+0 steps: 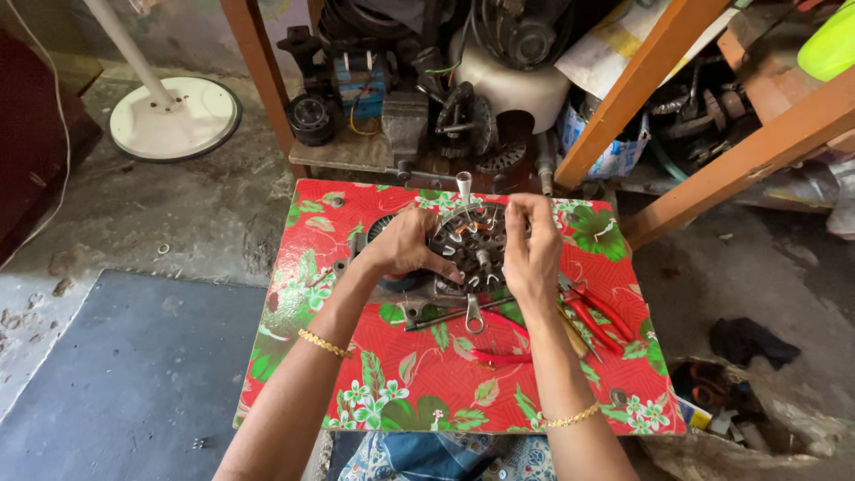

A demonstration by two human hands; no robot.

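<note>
Red, floral-printed oilcloth over the table (419, 374), nearest the camera, with green leaves and white blossoms across it. Gold chain bracelets on both wrists, forearms reaching forward over the cloth. Just past mid-table, red-handled scissors (488, 343) lying flat, finger loop toward the round motor part, and beside them, on the right, red-handled pliers (595, 313) lying partly under the right forearm. Near the far half of the table, the dark metal stator (474, 249), a round slotted ring lying flat on the cloth, with thin copper-coloured wire showing at its upper edge. Left hand (403, 245) curled over the stator's left rim, fingers bent and closed against it, gripping the rim. Right hand (532, 248) at the stator's right side, fingertips pinched together above the upper right edge; whether a strand of wire sits between them too small to tell. A small white funnel-shaped piece (464, 187) upright just behind the stator. Further off, a low wooden shelf (356, 153) crowded with dark motor parts and a white housing (521, 85), framed by orange wooden struts (641, 85). Far left, on the grey concrete floor, a round white fan base (175, 118) with its pole.
</note>
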